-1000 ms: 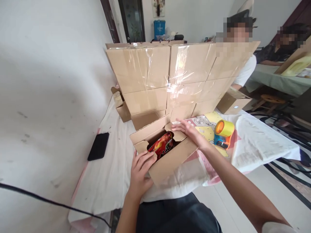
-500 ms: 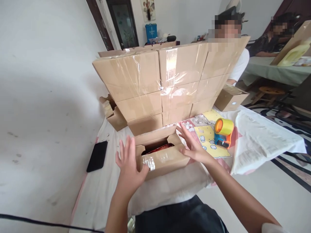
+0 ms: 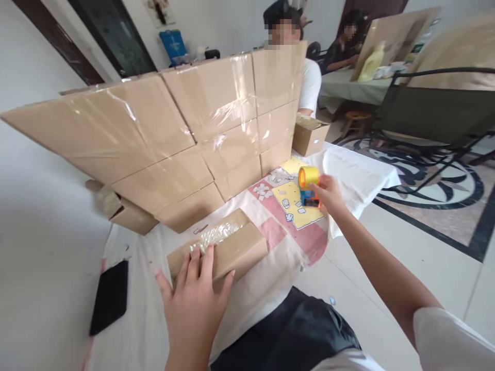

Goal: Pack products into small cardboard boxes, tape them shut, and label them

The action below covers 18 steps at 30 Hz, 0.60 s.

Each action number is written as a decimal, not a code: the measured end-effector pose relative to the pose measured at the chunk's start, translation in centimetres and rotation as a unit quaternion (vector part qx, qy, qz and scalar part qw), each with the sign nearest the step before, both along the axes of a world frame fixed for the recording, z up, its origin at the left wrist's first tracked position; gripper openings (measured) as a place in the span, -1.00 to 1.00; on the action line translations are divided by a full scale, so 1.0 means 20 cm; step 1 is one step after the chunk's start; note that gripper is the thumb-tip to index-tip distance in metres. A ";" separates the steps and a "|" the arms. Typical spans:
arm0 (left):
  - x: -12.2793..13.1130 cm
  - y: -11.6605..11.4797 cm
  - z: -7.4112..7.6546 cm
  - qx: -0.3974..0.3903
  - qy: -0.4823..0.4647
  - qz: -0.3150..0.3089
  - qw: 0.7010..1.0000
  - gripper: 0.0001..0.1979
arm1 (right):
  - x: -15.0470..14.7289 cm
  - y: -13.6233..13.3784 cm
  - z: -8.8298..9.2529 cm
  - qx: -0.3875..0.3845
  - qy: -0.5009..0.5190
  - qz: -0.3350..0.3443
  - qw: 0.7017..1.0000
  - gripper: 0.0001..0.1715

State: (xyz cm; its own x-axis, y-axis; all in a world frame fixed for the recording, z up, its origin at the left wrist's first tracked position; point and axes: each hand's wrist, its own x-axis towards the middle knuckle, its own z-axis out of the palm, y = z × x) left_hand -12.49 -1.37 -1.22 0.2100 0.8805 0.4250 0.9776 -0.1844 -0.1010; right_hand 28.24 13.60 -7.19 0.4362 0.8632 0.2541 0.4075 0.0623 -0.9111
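A small cardboard box (image 3: pixel 240 246) lies before me with its top flaps closed and a strip of clear tape along the top. My left hand (image 3: pixel 197 283) rests on its near left part, fingers spread and pressing lightly over the top. Out to the right, my right hand (image 3: pixel 329 197) has its fingers closed on a tape dispenser (image 3: pixel 308 188), which is orange and blue with a yellow roll. The dispenser stands on the yellow printed patch of the tablecloth, and my fingers cover its right side.
A wall of taped cartons (image 3: pixel 216 123) stands behind the box. An open carton (image 3: pixel 133 214) is at its left end, another carton (image 3: pixel 309 135) at its right. A black phone-like slab (image 3: pixel 110 297) lies at the left. One person sits behind the cartons, another at a farther table.
The box's flaps have gone from open to closed, hiding the red contents. My right hand has left the box and reached the tape dispenser. The view has swung to the right.
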 end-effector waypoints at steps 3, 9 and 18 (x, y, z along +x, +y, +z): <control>0.02 0.04 0.01 0.015 -0.005 0.007 1.000 -0.44 | 0.11 0.10 -0.03 -0.022 0.071 0.056 0.996 -0.59; 0.02 0.07 -0.11 0.062 0.000 -0.003 0.998 -0.40 | 0.04 0.12 -0.04 0.020 0.106 0.114 0.988 -0.48; 0.35 -0.01 0.04 0.105 -0.194 -0.028 0.975 -0.53 | -0.38 -0.42 0.15 0.150 0.174 0.198 0.953 -0.40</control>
State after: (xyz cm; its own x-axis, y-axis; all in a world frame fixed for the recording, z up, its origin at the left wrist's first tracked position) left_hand -5.46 -1.52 -0.48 0.0431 0.7577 0.6511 0.9385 -0.2541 0.2336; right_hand 20.72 5.26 -4.18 0.1950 0.8884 0.4157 -0.0248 0.4282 -0.9034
